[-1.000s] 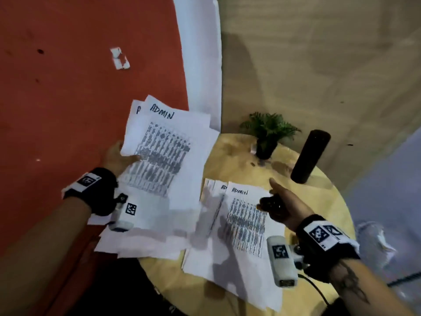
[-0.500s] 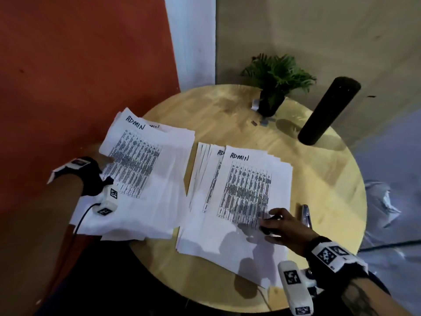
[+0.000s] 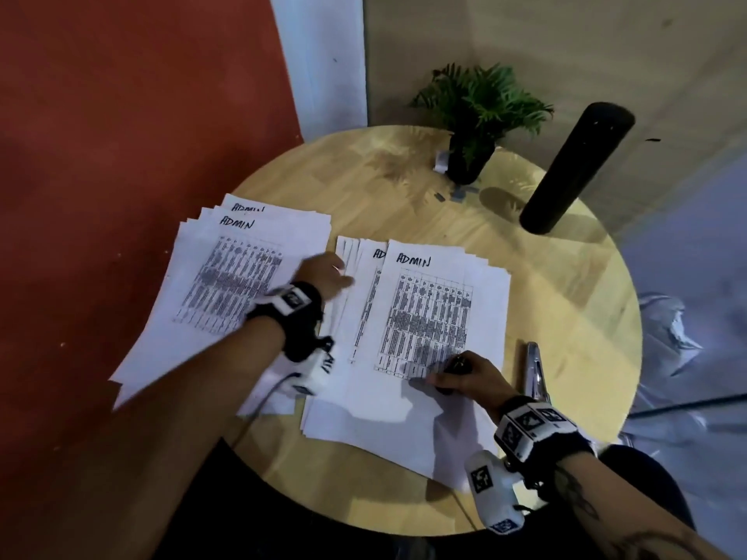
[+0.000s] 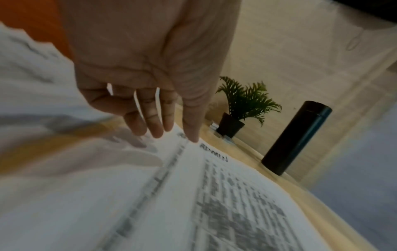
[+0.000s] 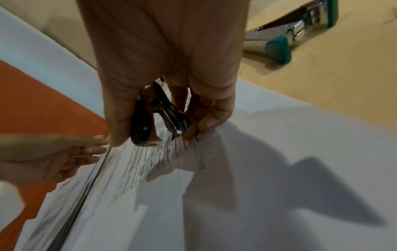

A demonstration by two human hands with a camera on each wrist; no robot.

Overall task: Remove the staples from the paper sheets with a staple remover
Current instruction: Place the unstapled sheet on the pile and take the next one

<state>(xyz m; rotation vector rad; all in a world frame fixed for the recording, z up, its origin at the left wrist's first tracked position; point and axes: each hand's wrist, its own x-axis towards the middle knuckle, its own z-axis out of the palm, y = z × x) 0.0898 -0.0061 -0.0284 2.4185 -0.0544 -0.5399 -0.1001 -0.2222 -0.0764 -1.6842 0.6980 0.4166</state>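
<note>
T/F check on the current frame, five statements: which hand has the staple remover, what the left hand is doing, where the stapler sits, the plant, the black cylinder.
1. The right hand holds the staple remover. True.
2. The left hand holds a sheet lifted off the table. False: its fingers are straight and reach flat toward the right paper stack.
3. The stapler lies on top of the left paper stack. False: it lies on the bare table, right of the right paper stack.
4. The potted plant stands at the far edge of the table. True.
5. The black cylinder lies on its side. False: it stands upright.
</note>
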